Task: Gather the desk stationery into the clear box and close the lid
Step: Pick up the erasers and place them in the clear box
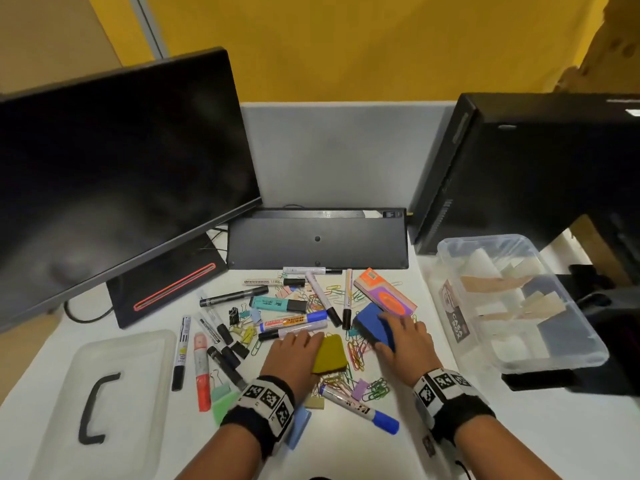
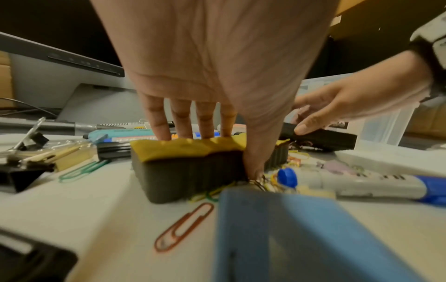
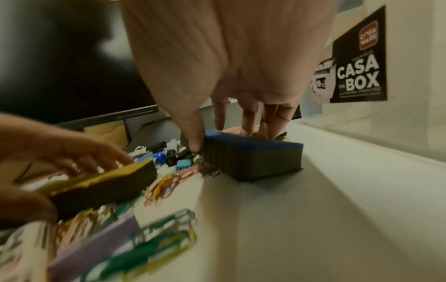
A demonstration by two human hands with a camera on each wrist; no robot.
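Note:
My left hand [image 1: 299, 344] grips a yellow-topped foam eraser [image 1: 330, 355] in the middle of the pile, fingers over its far side and thumb on the near side [image 2: 253, 167]. My right hand [image 1: 401, 336] grips a blue-topped foam eraser [image 1: 370, 325] just to the right, thumb on one end and fingers across the top [image 3: 248, 129]. Both erasers [image 2: 188, 166] [image 3: 253, 160] are low at the desk surface. The clear box [image 1: 446, 251] stands open at the right with paper pads inside. Its lid [image 1: 114, 386] lies flat at the left, handle up.
Several markers [image 1: 294, 320], a highlighter [image 1: 277, 303], coloured paper clips [image 1: 356, 355], binder clips and sticky pads are scattered on the white desk. A monitor [image 1: 121, 178] stands at the left, an upturned keyboard [image 1: 317, 239] behind the pile and a black tower [image 1: 519, 168] at the back right.

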